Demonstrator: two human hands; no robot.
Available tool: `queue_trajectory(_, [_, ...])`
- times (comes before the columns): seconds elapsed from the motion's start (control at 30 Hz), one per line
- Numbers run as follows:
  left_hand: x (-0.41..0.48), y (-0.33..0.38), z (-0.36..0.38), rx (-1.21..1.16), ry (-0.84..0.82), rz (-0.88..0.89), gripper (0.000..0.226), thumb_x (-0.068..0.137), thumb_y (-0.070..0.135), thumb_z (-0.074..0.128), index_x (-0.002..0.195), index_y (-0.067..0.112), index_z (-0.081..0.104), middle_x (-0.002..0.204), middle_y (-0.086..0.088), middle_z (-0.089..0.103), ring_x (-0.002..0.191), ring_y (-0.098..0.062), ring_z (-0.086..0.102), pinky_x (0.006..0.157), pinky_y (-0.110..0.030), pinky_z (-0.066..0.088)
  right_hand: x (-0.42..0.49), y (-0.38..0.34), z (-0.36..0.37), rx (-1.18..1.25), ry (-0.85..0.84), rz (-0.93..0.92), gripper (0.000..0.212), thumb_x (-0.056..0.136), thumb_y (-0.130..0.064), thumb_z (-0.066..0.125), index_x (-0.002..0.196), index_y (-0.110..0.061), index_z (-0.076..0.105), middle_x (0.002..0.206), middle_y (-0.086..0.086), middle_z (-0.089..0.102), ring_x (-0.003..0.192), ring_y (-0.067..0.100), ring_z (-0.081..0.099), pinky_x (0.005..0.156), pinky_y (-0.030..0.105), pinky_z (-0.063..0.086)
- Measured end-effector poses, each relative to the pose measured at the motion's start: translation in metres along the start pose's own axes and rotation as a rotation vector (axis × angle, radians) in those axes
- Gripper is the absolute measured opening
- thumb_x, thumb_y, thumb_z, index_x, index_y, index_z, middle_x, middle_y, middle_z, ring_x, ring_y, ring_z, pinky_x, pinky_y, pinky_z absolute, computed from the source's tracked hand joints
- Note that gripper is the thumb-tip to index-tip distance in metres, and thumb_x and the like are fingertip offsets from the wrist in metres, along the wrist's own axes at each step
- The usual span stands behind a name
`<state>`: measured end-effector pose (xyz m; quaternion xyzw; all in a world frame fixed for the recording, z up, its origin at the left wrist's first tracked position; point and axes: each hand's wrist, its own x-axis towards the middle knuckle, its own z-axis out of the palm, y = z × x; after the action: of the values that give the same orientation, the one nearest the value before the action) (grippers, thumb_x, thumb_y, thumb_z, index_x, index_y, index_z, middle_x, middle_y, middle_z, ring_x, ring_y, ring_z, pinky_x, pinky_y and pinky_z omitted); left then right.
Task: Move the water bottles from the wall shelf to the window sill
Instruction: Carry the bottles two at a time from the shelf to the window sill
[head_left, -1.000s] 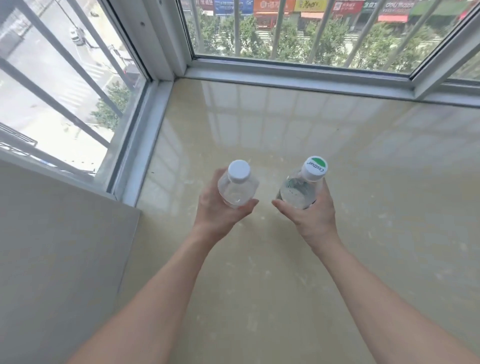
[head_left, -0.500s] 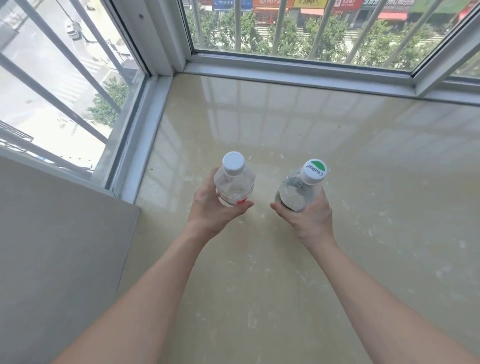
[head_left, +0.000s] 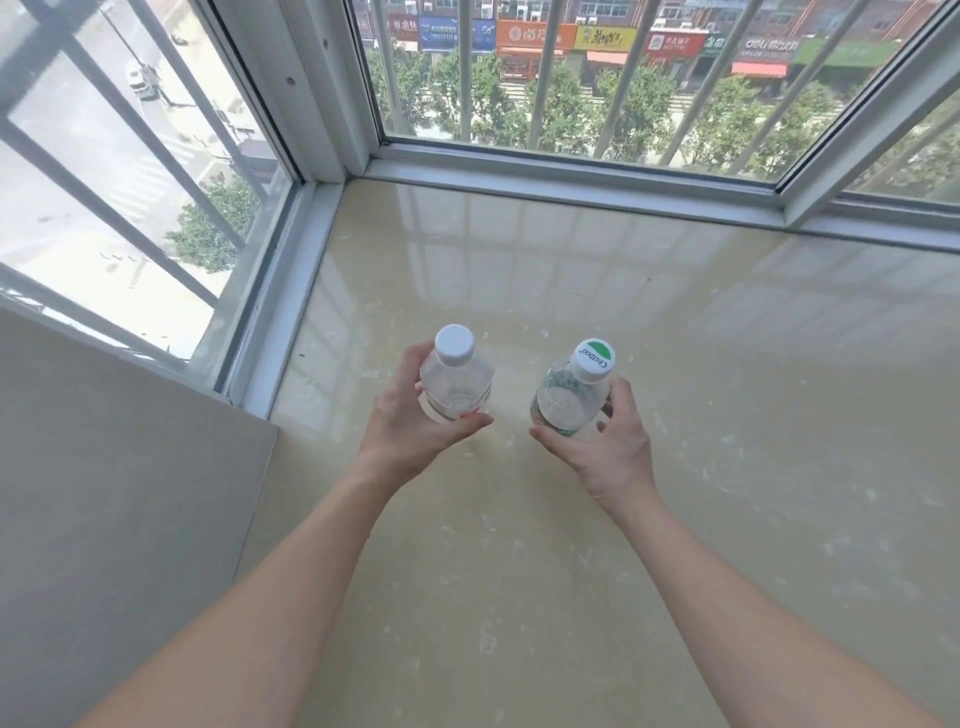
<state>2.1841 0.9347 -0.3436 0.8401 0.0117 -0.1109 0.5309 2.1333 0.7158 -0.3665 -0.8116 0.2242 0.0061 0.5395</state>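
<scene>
Upstairs room – barred bay window (head_left: 545, 78), marble sill (head_left: 675, 364).

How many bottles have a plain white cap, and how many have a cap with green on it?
Plain white cap: 1, the bottle in the left hand.
White and green cap: 1, the bottle in the right hand.
Total: 2 bottles.

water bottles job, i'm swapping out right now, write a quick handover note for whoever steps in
Left hand: wrapped around the plain white-capped bottle.
Right hand: holding the green-and-white-capped bottle, fingers looser.
Both bottles are upright, side by side but apart, low over the window sill near its left corner. Whether their bases touch the sill cannot be told.
Done: both carried over to the sill.
Left: seat them and let go. The shelf is out of view, so check it for more.
</scene>
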Motion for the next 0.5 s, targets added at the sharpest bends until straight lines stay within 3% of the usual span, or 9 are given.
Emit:
queue_trajectory(0.1, [-0.01, 0.023, -0.018, 0.033, 0.007, 0.039, 0.087, 0.058, 0.042, 0.092, 0.13, 0.038, 0.044, 0.126, 0.025, 0.055, 0.123, 0.005, 0.049, 0.102, -0.024, 0.039, -0.011, -0.025, -0.021, -0.038, -0.009, -0.038, 0.094, 0.06, -0.032, 0.095, 0.139, -0.033, 0.044, 0.134, -0.015, 0.056, 0.127, 0.002, 0.05, 0.1, 0.021, 0.036])
queue_trajectory(0.23, [-0.029, 0.077, -0.056, 0.22, -0.032, 0.112, 0.09, 0.064, 0.065, 0.075, 0.139, 0.036, 0.035, 0.138, 0.017, 0.05, 0.131, -0.002, 0.043, 0.108, -0.032, 0.035, -0.025, -0.079, -0.063, -0.19, -0.031, -0.152, 0.096, 0.064, -0.036, 0.092, 0.145, -0.024, 0.043, 0.136, -0.009, 0.052, 0.128, 0.004, 0.047, 0.104, 0.019, 0.033])
queue_trajectory(0.37, [-0.048, 0.145, -0.089, 0.499, 0.017, 0.223, 0.087, 0.076, 0.078, 0.052, 0.144, 0.029, 0.032, 0.142, 0.004, 0.047, 0.132, -0.017, 0.043, 0.11, -0.039, 0.036, -0.044, -0.146, -0.105, -0.447, -0.031, -0.332, 0.075, 0.074, -0.058, 0.067, 0.139, -0.023, 0.051, 0.125, -0.003, 0.057, 0.119, 0.019, 0.054, 0.101, 0.034, 0.044])
queue_trajectory(0.43, [-0.058, 0.183, -0.1, 0.666, 0.066, 0.314, 0.083, 0.078, 0.073, 0.045, 0.145, 0.025, 0.034, 0.137, -0.001, 0.051, 0.128, -0.023, 0.046, 0.107, -0.042, 0.037, -0.053, -0.178, -0.123, -0.56, -0.004, -0.426, 0.072, 0.076, -0.064, 0.051, 0.134, -0.023, 0.056, 0.124, -0.002, 0.06, 0.116, 0.022, 0.056, 0.098, 0.041, 0.047])
queue_trajectory(0.5, [-0.069, 0.217, -0.107, 0.815, 0.109, 0.4, 0.077, 0.082, 0.065, 0.049, 0.145, 0.022, 0.036, 0.136, -0.002, 0.053, 0.125, -0.025, 0.048, 0.106, -0.043, 0.038, -0.064, -0.207, -0.139, -0.648, 0.042, -0.514, 0.067, 0.077, -0.061, 0.046, 0.13, -0.023, 0.061, 0.123, -0.001, 0.062, 0.111, 0.025, 0.06, 0.092, 0.042, 0.049])
